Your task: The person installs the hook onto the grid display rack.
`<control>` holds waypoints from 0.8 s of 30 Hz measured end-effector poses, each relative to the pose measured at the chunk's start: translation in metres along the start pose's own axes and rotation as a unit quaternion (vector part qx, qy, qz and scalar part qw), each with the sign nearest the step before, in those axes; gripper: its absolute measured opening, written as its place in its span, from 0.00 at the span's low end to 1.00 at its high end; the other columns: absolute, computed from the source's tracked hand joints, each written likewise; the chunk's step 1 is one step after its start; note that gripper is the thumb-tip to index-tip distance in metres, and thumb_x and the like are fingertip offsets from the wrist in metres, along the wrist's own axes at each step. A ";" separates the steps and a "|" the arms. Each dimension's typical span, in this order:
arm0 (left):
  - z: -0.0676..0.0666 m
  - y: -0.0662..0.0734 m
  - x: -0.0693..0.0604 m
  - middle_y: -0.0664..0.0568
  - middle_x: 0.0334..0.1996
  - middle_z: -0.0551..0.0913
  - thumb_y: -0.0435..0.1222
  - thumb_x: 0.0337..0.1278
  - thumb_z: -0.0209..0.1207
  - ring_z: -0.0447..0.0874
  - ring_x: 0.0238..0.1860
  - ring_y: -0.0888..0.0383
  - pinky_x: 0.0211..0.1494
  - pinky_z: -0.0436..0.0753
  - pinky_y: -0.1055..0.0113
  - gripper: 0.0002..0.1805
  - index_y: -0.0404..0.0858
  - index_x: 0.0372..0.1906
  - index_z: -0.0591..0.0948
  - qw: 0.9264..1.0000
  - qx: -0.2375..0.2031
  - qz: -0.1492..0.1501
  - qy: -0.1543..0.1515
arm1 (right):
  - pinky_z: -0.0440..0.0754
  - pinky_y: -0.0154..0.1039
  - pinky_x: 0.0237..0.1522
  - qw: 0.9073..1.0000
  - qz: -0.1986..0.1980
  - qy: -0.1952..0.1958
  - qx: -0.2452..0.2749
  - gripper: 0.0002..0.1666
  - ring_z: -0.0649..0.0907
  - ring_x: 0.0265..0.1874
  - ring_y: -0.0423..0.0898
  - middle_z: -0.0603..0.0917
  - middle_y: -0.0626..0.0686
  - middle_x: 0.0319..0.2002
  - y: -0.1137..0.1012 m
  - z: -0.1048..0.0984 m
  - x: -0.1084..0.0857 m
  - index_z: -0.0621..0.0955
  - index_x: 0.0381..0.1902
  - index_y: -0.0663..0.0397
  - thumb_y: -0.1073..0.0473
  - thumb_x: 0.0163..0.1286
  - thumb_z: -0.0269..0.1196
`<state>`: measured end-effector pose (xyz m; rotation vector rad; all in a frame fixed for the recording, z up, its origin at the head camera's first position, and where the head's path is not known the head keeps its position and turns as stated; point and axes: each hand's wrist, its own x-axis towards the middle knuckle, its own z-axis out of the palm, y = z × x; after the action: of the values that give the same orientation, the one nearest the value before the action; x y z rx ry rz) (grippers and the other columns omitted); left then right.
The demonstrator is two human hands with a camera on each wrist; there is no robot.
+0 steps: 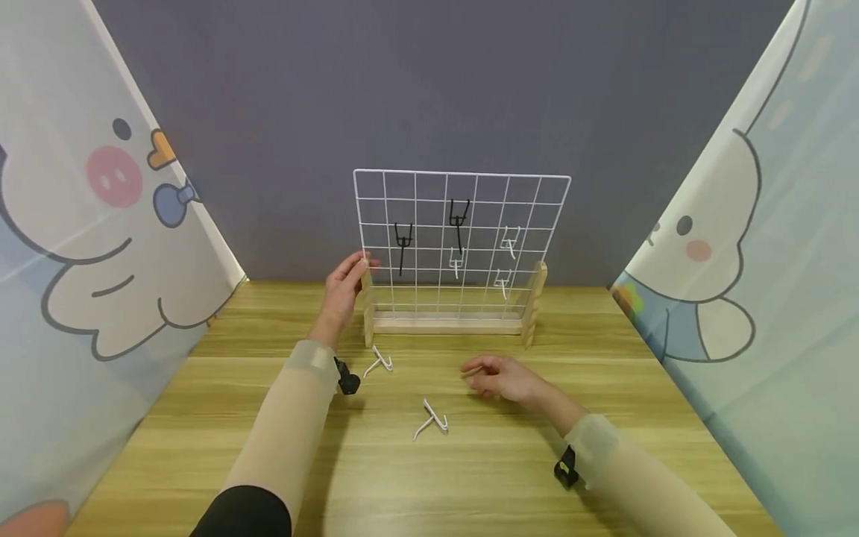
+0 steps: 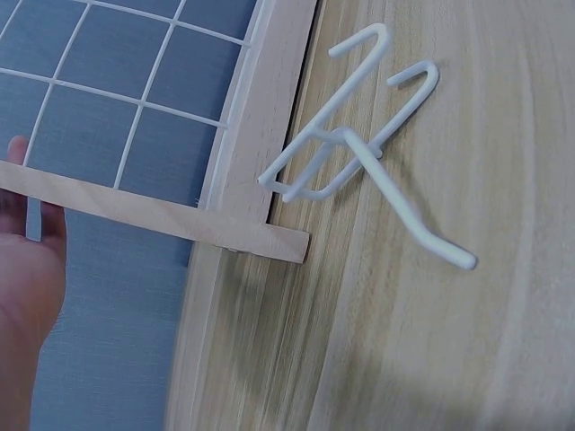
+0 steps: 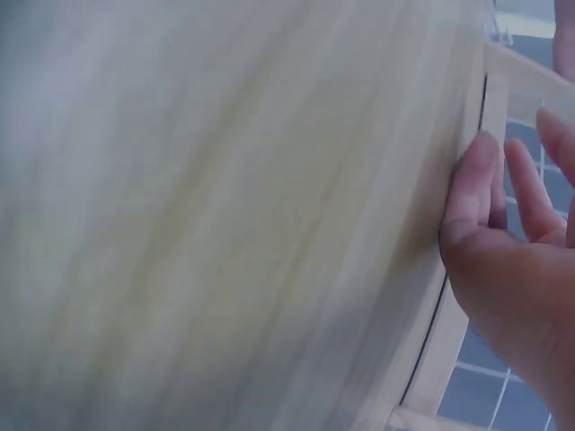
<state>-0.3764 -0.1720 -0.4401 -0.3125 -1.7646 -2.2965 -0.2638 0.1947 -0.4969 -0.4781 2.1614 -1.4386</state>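
Observation:
A white wire grid (image 1: 463,175) stands upright in a wooden base (image 1: 446,326). Black hooks (image 1: 403,242) and small white hooks (image 1: 509,243) hang on it. My left hand (image 1: 342,291) grips the top of the left wooden post (image 1: 367,306), thumb in front and fingers partly behind; the left wrist view shows the same hand (image 2: 27,278) at the post (image 2: 162,215). Over the table in front of the base, my right hand (image 1: 506,379) holds nothing, its fingers loosely bent. Two white hooks lie on the table, one (image 1: 379,361) by the left post, another (image 1: 432,419) nearer me.
The wood-grain table (image 1: 376,477) runs back to a dark grey panel (image 1: 302,149). Cartoon-printed cloths line the left side (image 1: 67,224) and the right side (image 1: 772,261). The right post (image 1: 535,306) holds the grid's other end.

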 end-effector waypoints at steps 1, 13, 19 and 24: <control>0.000 0.000 0.000 0.62 0.48 0.93 0.40 0.86 0.58 0.88 0.60 0.55 0.59 0.80 0.65 0.10 0.49 0.60 0.86 1.000 -0.001 0.000 0.001 | 0.86 0.39 0.46 1.000 -0.001 -0.009 0.000 0.26 0.86 0.42 0.46 0.88 0.58 0.50 -0.002 0.003 -0.001 0.80 0.71 0.61 0.55 0.82 0.67; 0.000 -0.003 0.000 0.64 0.46 0.93 0.39 0.86 0.58 0.90 0.56 0.60 0.63 0.81 0.63 0.09 0.51 0.57 0.86 1.000 -0.009 -0.002 0.000 | 0.80 0.34 0.41 0.995 -0.015 -0.097 -0.023 0.24 0.83 0.41 0.43 0.89 0.52 0.46 -0.021 0.031 0.004 0.84 0.66 0.56 0.60 0.75 0.73; 0.001 -0.001 0.000 0.61 0.48 0.94 0.39 0.86 0.58 0.90 0.59 0.56 0.62 0.81 0.65 0.09 0.49 0.58 0.86 1.000 -0.010 0.002 0.006 | 0.78 0.35 0.48 0.992 -0.008 -0.112 -0.052 0.27 0.80 0.48 0.45 0.85 0.57 0.50 -0.024 0.035 0.006 0.85 0.66 0.52 0.61 0.69 0.77; -0.001 -0.001 0.000 0.61 0.48 0.94 0.40 0.86 0.58 0.89 0.60 0.54 0.61 0.82 0.67 0.12 0.45 0.62 0.85 1.000 -0.009 0.001 0.004 | 0.74 0.36 0.47 0.990 -0.002 -0.125 -0.069 0.30 0.75 0.44 0.46 0.82 0.54 0.48 -0.027 0.038 0.006 0.85 0.66 0.50 0.61 0.66 0.79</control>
<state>-0.3765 -0.1725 -0.4413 -0.3077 -1.7404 -2.3110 -0.2467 0.1523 -0.4850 -0.6753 2.0641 -1.1676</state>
